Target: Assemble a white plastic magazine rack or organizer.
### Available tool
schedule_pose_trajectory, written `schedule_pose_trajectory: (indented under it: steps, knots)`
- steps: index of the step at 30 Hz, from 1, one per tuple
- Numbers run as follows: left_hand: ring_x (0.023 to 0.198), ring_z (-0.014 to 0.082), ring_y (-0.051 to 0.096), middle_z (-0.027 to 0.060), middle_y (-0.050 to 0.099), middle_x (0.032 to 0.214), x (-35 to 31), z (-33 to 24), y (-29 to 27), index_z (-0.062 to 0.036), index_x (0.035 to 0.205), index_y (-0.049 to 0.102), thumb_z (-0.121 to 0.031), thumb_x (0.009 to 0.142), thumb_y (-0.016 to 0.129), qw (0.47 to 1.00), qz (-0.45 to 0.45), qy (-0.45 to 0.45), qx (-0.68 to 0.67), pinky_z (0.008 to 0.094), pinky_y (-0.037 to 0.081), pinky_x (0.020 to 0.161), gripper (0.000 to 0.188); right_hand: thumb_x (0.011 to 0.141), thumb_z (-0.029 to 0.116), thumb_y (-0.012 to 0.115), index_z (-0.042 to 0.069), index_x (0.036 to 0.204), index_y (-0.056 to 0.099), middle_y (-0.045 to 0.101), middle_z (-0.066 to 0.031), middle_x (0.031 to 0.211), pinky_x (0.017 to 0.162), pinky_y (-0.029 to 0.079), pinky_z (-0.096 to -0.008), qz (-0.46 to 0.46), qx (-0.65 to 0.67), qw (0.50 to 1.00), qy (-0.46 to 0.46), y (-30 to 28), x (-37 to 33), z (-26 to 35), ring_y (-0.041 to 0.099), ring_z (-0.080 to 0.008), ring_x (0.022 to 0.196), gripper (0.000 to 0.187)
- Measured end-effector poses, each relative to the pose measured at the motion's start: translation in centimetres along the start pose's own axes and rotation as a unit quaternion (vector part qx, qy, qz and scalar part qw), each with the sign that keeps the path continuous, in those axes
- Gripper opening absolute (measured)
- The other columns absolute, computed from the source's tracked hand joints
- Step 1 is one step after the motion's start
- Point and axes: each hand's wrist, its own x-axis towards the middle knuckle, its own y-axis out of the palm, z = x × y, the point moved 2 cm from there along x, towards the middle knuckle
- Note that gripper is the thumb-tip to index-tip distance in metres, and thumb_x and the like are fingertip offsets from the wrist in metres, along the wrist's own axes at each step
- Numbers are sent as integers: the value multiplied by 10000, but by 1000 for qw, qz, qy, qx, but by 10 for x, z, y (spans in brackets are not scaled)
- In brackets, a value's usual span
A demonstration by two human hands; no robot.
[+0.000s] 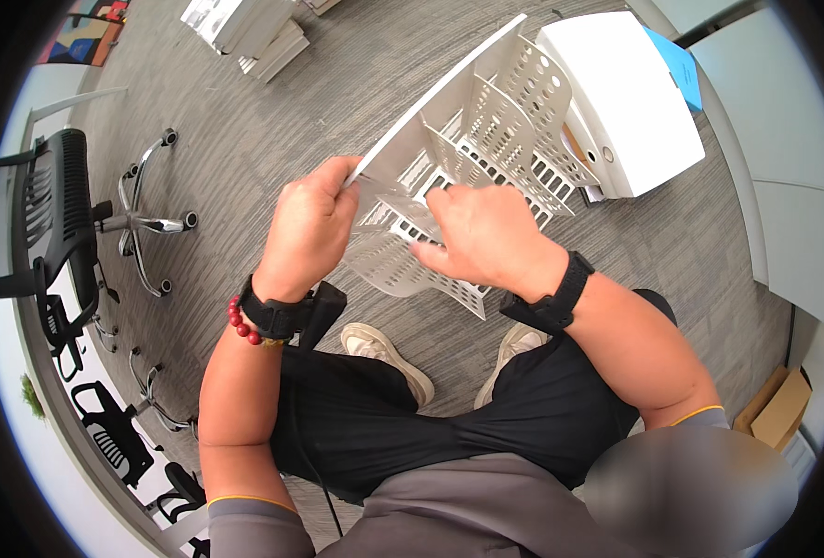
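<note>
Your left hand [309,219], at ten o'clock from the view's centre, is closed on the near corner of the grey perforated rack [500,121] at one o'clock, while your right hand [486,228], at two o'clock, is half curled over its near end, its grip impossible to tell. With that corner the only sure hold, a hard right-hand push could twist the rack toward the white file box [626,102] at two o'clock, or sideways pressure could bend a thin divider [542,79].
</note>
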Motion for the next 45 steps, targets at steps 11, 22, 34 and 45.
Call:
schedule_pose_trajectory:
  steps: [11, 22, 34, 45]
  knots:
    - [834, 434, 690, 244, 703, 870, 5, 1, 0, -1, 1130, 654, -70, 937, 538, 999, 6, 53, -13, 510, 550, 755, 236, 908, 224, 557, 20, 888, 672, 699, -224, 789, 719, 545, -559, 123, -9, 991, 47, 34, 6, -38, 689, -438, 762, 234]
    - [861, 408, 697, 224, 712, 918, 9, 9, 0, -9, 1166, 665, -60, 934, 581, 998, 29, 47, -5, 457, 550, 739, 252, 924, 219, 574, 15, 871, 640, 685, -228, 759, 693, 534, -555, 153, -30, 987, 33, 36, 6, -23, 682, -435, 745, 222]
    - [772, 305, 714, 188, 723, 881, 11, 3, -3, -5, 1197, 678, -73, 949, 607, 997, 51, 52, -39, 382, 540, 709, 266, 905, 180, 549, 11, 829, 643, 680, -239, 748, 688, 537, -566, 119, 11, 991, 58, 40, 8, -22, 674, -456, 727, 208]
    - [847, 345, 732, 203, 744, 938, 5, -6, 2, -12, 1201, 679, -66, 892, 598, 997, 63, 32, -42, 407, 570, 776, 324, 887, 202, 602, 6, 834, 692, 705, -220, 775, 704, 561, -530, 119, 21, 991, 61, 44, 6, -25, 698, -428, 750, 223]
